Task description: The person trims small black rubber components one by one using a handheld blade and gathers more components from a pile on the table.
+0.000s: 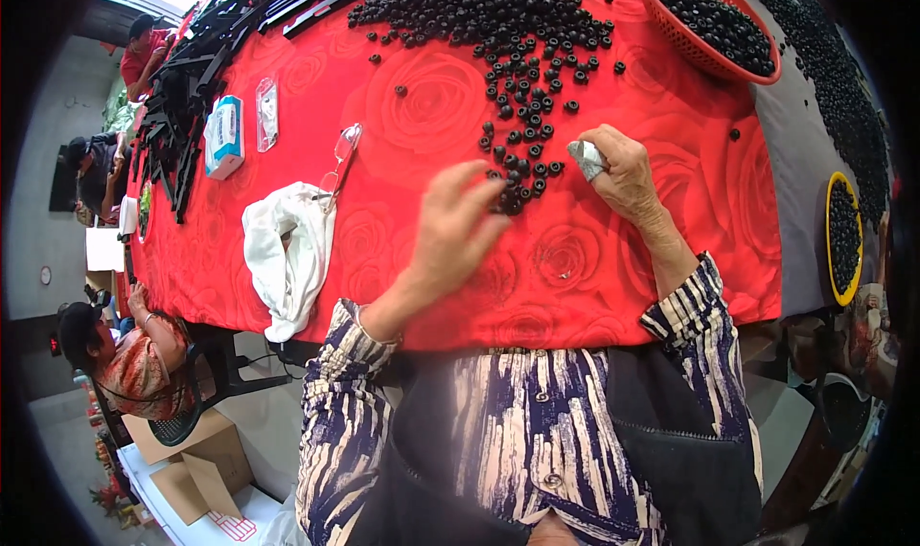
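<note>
Small round black parts with a hole in the middle point(522, 115) run in a loose trail from a large pile point(470, 10) at the back of the red cloth toward me. Beside the near end of that trail is my left hand point(458, 222), its fingers apart and blurred, the tips close to the parts; whether they touch any is unclear. My right hand point(623, 168) is closed into a fist just right of the trail. Its thumb is wrapped in silvery-grey tape point(586, 160). Anything inside that fist is hidden.
A red basket point(671, 43) of black parts stands back right; a yellow-rimmed tray point(832, 287) sits far right. Left lie a white cloth point(287, 259), glasses point(335, 168), a tissue pack point(224, 139) and black strips point(182, 96). Other people point(134, 354) sit along the left.
</note>
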`<move>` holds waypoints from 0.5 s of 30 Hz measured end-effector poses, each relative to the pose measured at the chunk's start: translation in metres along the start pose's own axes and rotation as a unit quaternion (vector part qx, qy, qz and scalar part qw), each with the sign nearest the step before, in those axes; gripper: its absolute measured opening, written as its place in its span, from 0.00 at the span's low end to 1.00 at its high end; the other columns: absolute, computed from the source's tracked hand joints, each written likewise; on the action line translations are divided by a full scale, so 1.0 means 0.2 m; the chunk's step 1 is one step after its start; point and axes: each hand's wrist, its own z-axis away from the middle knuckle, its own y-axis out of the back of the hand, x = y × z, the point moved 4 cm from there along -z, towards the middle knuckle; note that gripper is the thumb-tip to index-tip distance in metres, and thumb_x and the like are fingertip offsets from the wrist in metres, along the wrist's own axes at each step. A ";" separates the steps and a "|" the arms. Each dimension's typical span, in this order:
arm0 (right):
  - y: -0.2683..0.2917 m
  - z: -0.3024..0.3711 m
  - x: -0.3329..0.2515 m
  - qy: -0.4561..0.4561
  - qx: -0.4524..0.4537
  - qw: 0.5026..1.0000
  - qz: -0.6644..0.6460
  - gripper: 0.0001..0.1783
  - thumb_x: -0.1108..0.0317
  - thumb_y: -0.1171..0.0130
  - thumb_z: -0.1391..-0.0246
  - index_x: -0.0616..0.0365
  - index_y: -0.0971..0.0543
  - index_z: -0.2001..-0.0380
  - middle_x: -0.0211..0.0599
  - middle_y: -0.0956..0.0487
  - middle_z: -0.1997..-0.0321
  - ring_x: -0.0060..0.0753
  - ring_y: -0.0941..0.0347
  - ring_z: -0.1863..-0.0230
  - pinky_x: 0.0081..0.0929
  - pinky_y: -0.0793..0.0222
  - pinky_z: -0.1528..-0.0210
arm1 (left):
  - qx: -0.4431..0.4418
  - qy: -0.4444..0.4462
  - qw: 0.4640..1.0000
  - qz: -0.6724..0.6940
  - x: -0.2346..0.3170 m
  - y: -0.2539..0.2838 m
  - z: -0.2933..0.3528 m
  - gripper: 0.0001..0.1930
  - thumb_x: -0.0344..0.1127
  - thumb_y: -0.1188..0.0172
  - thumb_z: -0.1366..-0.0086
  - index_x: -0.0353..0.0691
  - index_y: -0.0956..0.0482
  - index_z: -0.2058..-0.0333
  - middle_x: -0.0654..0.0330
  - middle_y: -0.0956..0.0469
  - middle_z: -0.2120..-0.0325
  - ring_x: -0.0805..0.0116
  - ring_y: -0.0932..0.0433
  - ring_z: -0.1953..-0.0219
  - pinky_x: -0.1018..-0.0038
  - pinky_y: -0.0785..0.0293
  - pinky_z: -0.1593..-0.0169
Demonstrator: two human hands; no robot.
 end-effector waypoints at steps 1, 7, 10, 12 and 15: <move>-0.01 0.00 0.00 0.013 0.003 1.000 0.004 0.06 0.72 0.42 0.55 0.57 0.25 0.70 0.41 0.27 0.74 0.44 0.27 0.72 0.34 0.33 0.72 | -0.003 0.003 1.000 0.000 -0.04 0.01 -0.01 0.21 0.34 0.36 0.48 0.40 0.25 0.54 0.52 0.32 0.49 0.51 0.36 0.45 0.58 0.39 0.44; 0.00 0.00 0.02 0.007 -0.002 1.000 -0.005 0.07 0.73 0.42 0.56 0.57 0.25 0.70 0.41 0.26 0.73 0.45 0.26 0.71 0.34 0.33 0.71 | 0.018 0.058 0.998 0.014 -0.16 0.05 -0.03 0.11 0.25 0.36 0.49 0.35 0.23 0.65 0.57 0.25 0.68 0.65 0.25 0.66 0.73 0.28 0.60; -0.01 0.00 0.01 0.035 0.012 0.999 -0.006 0.07 0.73 0.40 0.53 0.62 0.26 0.70 0.39 0.30 0.76 0.33 0.31 0.78 0.26 0.37 0.75 | 0.006 0.071 0.994 0.083 -0.07 0.01 -0.06 0.10 0.28 0.36 0.50 0.36 0.23 0.67 0.55 0.25 0.68 0.57 0.27 0.60 0.66 0.31 0.58; -0.01 0.01 0.01 0.032 0.005 0.999 -0.005 0.07 0.73 0.40 0.53 0.63 0.26 0.70 0.39 0.30 0.76 0.33 0.31 0.78 0.26 0.37 0.75 | 0.014 0.021 0.999 0.046 -0.04 -0.03 -0.10 0.10 0.29 0.35 0.50 0.37 0.23 0.68 0.55 0.26 0.68 0.57 0.28 0.61 0.66 0.30 0.58; -0.02 0.01 0.01 0.020 -0.002 1.000 -0.003 0.07 0.74 0.42 0.56 0.60 0.25 0.69 0.40 0.28 0.75 0.39 0.29 0.74 0.31 0.35 0.73 | -0.042 -0.025 0.998 0.024 0.00 -0.12 -0.11 0.12 0.32 0.34 0.51 0.38 0.24 0.67 0.54 0.27 0.68 0.57 0.29 0.62 0.66 0.30 0.60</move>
